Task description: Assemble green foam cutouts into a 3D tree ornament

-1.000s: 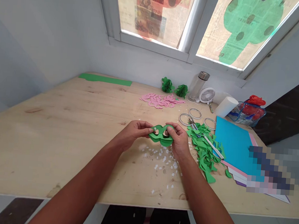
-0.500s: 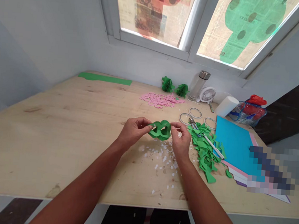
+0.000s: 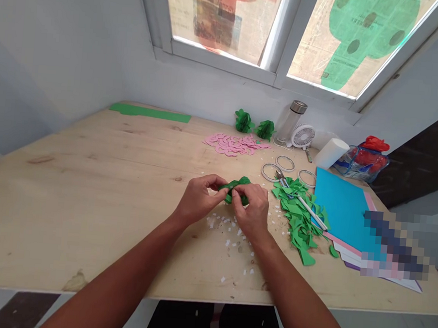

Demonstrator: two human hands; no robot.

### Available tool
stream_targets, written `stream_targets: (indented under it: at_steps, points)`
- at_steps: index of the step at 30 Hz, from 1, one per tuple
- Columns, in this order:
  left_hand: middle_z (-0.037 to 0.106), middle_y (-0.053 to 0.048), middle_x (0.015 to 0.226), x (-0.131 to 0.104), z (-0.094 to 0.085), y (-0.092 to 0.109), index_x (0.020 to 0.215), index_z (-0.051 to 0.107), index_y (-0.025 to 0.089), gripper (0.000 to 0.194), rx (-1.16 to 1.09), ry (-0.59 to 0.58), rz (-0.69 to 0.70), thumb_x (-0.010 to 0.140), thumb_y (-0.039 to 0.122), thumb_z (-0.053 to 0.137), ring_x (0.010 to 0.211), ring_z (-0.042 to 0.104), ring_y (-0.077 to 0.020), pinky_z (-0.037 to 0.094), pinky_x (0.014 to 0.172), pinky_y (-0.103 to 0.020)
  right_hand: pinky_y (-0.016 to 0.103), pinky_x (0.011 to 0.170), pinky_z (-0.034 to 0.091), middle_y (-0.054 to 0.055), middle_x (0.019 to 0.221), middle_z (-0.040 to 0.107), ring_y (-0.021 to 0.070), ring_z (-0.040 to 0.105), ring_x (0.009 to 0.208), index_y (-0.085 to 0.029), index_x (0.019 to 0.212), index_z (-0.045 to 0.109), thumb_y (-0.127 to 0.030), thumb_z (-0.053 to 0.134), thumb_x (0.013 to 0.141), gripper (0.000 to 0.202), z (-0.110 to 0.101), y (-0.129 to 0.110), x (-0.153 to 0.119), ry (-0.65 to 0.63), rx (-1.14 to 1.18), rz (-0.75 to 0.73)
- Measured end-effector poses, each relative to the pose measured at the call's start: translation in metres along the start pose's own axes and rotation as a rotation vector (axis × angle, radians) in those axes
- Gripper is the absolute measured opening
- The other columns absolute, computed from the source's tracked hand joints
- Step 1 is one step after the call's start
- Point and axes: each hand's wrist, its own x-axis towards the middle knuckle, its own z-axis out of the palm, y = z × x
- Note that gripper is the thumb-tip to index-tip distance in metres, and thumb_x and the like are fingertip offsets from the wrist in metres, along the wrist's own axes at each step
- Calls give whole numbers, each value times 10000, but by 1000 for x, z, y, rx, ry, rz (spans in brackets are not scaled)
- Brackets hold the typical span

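One green paper shape [image 3: 244, 180] is mid-frame, two green ornaments [image 3: 243, 121] above it. Right of centre lie three rings [image 3: 263, 172] and one blue sheet [image 3: 342, 206]; at upper right are one bottle [image 3: 288, 124], one fan [image 3: 303, 137], one white roll [image 3: 331, 153].

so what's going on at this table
A person's left hand pinches one end of a layered green paper cutout, while the right hand has its fingers on it too, partly covering it. Little white bits are scattered on the table nearby. Green scraps lie to the right, with pink paper pieces farther back.
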Motion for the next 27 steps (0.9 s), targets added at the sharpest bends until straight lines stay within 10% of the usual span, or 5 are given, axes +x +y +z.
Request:
stream_targets:
  at_steps: [27]
  points:
    - [708, -14, 731, -3, 7, -4, 763, 691, 179, 111, 1, -26, 119, 744, 233, 595, 685, 633, -159, 504, 689, -273, 280, 657, 409, -3, 639, 604, 157, 542, 648, -194, 666, 603, -288, 523, 779, 167, 8, 2, 0, 15, 252, 331]
